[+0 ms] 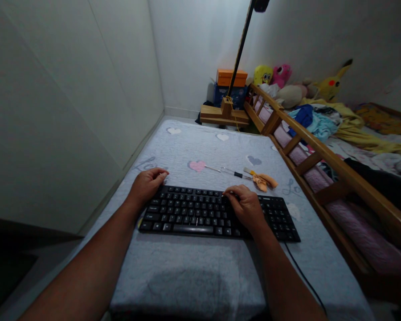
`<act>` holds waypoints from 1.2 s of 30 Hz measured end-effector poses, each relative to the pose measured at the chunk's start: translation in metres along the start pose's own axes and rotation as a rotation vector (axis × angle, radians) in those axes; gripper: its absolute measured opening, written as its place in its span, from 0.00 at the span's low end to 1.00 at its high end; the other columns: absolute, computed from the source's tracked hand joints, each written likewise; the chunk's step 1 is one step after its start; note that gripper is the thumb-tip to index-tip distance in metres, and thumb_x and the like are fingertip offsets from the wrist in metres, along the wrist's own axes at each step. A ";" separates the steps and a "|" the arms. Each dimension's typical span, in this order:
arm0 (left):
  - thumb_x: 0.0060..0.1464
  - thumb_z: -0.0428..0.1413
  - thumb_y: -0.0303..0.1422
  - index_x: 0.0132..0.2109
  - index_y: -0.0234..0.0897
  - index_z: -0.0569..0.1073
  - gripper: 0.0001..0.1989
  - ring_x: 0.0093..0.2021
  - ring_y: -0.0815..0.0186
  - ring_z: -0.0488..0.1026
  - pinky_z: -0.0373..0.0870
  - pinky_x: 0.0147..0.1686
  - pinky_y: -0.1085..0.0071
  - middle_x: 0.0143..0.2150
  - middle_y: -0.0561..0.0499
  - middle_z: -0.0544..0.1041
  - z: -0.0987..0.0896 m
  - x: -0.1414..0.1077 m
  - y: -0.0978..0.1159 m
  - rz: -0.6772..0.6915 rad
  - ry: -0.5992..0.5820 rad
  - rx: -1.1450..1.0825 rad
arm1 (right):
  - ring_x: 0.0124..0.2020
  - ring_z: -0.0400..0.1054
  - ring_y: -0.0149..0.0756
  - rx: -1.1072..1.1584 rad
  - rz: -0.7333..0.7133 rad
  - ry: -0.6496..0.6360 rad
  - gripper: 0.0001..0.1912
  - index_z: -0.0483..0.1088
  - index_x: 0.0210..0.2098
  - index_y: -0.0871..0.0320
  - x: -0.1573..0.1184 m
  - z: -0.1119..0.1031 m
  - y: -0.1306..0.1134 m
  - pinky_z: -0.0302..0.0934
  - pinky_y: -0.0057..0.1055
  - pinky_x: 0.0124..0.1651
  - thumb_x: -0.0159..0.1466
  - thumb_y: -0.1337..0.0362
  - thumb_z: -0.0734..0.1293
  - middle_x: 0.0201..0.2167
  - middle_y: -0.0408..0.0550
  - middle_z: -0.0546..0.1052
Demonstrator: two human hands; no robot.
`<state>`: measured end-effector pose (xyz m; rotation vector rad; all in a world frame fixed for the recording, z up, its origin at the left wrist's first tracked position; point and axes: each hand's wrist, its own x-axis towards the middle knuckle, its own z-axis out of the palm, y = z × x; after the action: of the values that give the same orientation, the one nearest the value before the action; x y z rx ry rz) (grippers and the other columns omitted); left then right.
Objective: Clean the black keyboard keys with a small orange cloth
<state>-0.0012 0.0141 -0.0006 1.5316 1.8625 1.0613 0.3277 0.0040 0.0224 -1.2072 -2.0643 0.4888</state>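
Note:
A black keyboard (194, 211) lies on the cloth-covered surface, its cable running off at the lower right. My left hand (149, 185) is at the keyboard's upper left corner, thumb and fingertips pressed together; whether anything is between them is hidden. Over the right part of the keys, my right hand (245, 204) is closed in a pinch near the top row. A tiny pale spot shows at its fingertips, too small to name. Beyond the keyboard lie a thin metal stick (212, 168), a wire tool with a black grip (238, 174), a small yellow-handled brush (250, 171) and a crumpled orange cloth (264, 181).
A grey-blue cover with hearts (187, 272) spreads over the surface. Along the right runs a wooden bed rail (304, 136), with clothes and plush toys behind it. At the far end stand a wooden stand with a black pole (241, 44) and an orange box (231, 77).

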 end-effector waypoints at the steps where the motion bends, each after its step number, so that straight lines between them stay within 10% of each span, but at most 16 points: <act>1: 0.50 0.54 0.47 0.38 0.37 0.81 0.20 0.31 0.59 0.75 0.70 0.38 0.64 0.29 0.51 0.79 0.000 0.000 0.000 -0.001 -0.002 0.001 | 0.38 0.72 0.40 0.000 -0.004 0.000 0.08 0.76 0.34 0.53 0.000 0.000 0.000 0.63 0.36 0.45 0.66 0.67 0.64 0.33 0.47 0.80; 36: 0.51 0.54 0.47 0.40 0.35 0.80 0.20 0.32 0.60 0.74 0.69 0.37 0.65 0.30 0.51 0.79 0.000 0.001 -0.003 0.002 -0.010 -0.024 | 0.39 0.73 0.41 0.012 0.058 0.041 0.07 0.76 0.34 0.54 -0.006 -0.010 0.013 0.64 0.37 0.46 0.65 0.65 0.65 0.34 0.48 0.80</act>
<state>-0.0025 0.0146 -0.0030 1.5226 1.8357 1.0710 0.3444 0.0051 0.0191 -1.2626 -1.9941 0.4983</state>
